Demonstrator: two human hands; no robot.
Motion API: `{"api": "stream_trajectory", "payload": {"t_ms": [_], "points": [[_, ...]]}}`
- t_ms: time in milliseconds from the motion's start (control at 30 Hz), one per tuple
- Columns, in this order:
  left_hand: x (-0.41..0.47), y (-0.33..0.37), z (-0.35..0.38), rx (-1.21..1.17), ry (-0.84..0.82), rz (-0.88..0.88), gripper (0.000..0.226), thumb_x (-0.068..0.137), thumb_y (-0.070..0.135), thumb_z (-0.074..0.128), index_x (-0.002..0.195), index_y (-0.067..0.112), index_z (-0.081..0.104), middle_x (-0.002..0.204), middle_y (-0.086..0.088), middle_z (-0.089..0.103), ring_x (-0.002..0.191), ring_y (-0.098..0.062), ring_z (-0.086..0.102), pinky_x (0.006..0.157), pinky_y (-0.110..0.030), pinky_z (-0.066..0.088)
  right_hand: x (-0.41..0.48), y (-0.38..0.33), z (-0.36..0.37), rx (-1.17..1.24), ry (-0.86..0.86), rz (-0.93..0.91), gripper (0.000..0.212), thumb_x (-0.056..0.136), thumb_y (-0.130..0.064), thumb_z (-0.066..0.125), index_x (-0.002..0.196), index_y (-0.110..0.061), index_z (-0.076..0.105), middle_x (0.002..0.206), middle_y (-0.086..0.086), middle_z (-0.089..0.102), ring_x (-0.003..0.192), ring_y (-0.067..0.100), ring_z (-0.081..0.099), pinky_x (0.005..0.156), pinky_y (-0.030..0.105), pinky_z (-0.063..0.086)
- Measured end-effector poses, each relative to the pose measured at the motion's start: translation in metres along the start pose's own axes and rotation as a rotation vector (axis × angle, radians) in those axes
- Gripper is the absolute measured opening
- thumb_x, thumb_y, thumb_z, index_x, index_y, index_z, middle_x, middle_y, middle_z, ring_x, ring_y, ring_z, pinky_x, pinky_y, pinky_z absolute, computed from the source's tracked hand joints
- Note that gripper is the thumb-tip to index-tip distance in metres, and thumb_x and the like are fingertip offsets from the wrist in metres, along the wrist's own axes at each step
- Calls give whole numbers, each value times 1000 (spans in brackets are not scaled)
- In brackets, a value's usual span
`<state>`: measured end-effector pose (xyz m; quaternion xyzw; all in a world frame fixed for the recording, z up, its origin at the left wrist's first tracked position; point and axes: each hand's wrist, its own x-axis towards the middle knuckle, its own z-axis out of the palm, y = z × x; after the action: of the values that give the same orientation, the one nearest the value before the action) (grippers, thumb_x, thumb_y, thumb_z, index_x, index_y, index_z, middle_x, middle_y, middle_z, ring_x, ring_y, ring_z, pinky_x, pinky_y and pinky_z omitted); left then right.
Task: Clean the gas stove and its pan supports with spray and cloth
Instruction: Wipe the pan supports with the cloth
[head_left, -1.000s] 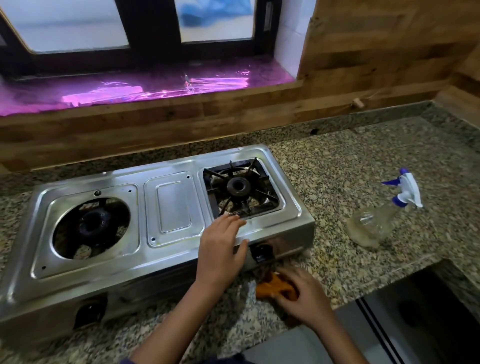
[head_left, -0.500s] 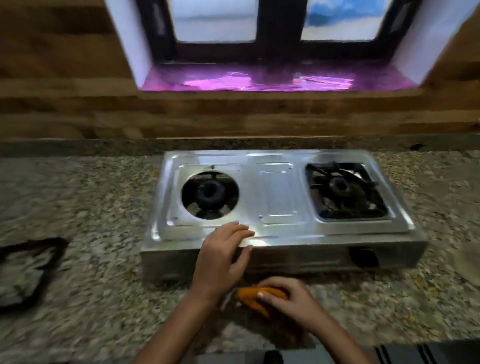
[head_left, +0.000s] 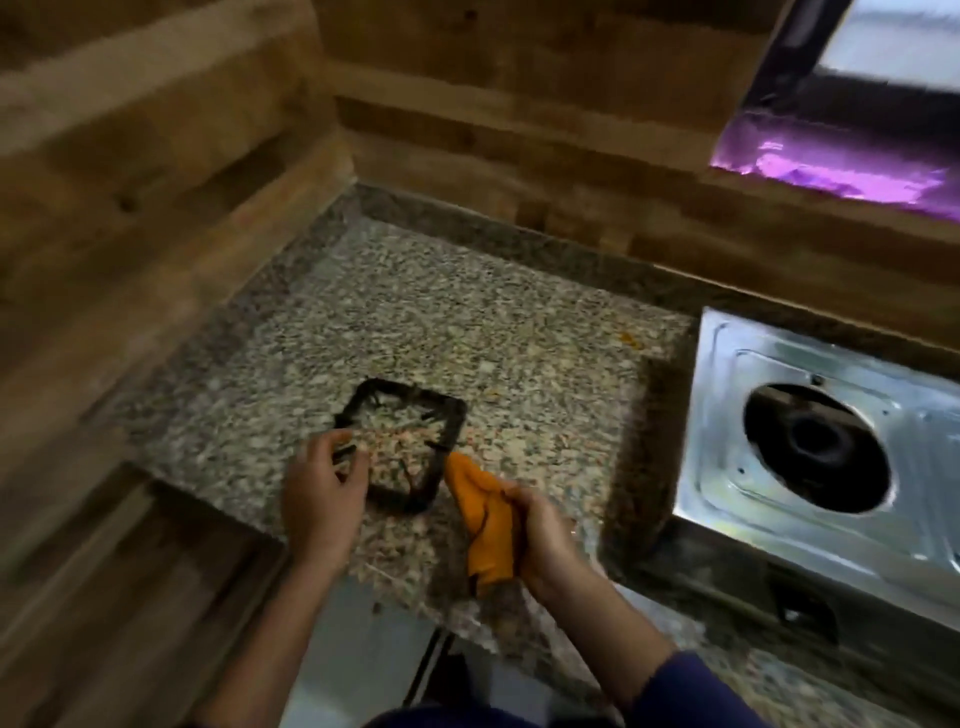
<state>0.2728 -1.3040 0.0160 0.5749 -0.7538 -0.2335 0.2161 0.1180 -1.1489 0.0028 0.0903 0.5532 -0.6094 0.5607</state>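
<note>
Nearest me are two hands. The right hand (head_left: 545, 540) is clenched round one orange cloth (head_left: 483, 525), which hangs bunched from the fist, its top corner just touching the near right corner of the pan support. The left hand (head_left: 322, 499) has its fingers and thumb curled on the left rail of the one black pan support (head_left: 405, 447), pinching it, though the picture is blurred there. That square frame lies flat on the speckled granite counter (head_left: 467, 338), well left of the stove. Farther right sits the single steel gas stove (head_left: 810, 467), showing one bare burner opening (head_left: 815, 447) with no support over it. Behind runs the wood-panelled wall (head_left: 519, 104).

Half a second ago the left hand lay on the stove's front edge and the cloth was on the counter just before it; both hands have since gone left to the support.
</note>
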Motion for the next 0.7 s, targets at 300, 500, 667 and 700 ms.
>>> {"api": "stream_trajectory", "payload": {"t_ms": [300,500,667,700], "points": [[106,-43,16,-14,-427,-313,45,98,55,37,100,18,62,85,-3,60,75,-21,55,68,-33,42,53,4,40,-1067,49,-825,30,85,-28,63,111,-19,74,104,-2,63,98,17,60,85,20,45],[111,-37,31,53,-500,-233,64,96,63,31,72,13,62,66,-8,60,64,-25,59,61,-31,39,39,38,19,-1415,-93,-915,36,86,-13,59,118,-23,70,115,4,57,100,18,57,83,24,48],[73,-34,46,-150,-445,-236,52,101,53,33,78,16,63,63,-6,64,54,-20,62,57,-30,52,6,12,-4,-1179,94,-635,26,90,-11,63,109,-23,75,100,-4,63,89,5,60,79,10,42],[66,-30,48,-185,-441,-243,53,101,53,32,75,16,61,60,-4,61,52,-21,60,59,-29,51,0,4,-8,-1040,170,-597,25,90,-7,64,105,-24,75,95,-5,66,86,5,62,77,12,45]]}}
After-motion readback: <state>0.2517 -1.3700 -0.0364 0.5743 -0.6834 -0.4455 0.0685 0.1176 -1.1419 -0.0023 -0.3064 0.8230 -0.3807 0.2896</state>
